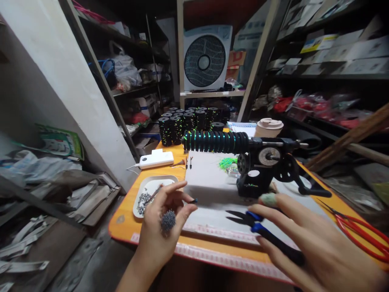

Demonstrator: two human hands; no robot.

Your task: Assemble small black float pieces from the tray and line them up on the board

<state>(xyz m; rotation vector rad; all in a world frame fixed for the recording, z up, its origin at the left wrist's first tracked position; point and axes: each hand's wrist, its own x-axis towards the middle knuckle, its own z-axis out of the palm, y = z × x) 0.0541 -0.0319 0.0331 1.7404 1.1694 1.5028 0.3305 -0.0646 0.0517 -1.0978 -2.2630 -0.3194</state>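
Note:
My left hand (pixel 164 217) is closed, pinching a small dark piece (pixel 193 200) with a blue glint at its fingertips. A bundle of thin grey-tipped pieces (pixel 168 221) sticks up from the same palm. In my right hand (pixel 299 233) is a pair of pliers (pixel 253 221) with blue-and-black handles, jaws slightly apart and pointing left. A green wrap (pixel 268 199) covers one right fingertip. Beyond the hands stands a black hand-cranked device (pixel 258 170), carrying a ribbed black cylinder (pixel 215 141) wound with shiny green-blue strands. Bright green strands (pixel 227 163) lie beside its base.
A white tray (pixel 135 209) of small grey parts is at the left. Red-handled scissors (pixel 361 231) lie at the right edge. Behind are a white power adapter (pixel 156 159), several black spools (pixel 188 119), a lidded cup (pixel 269 127) and a box fan (pixel 206 59).

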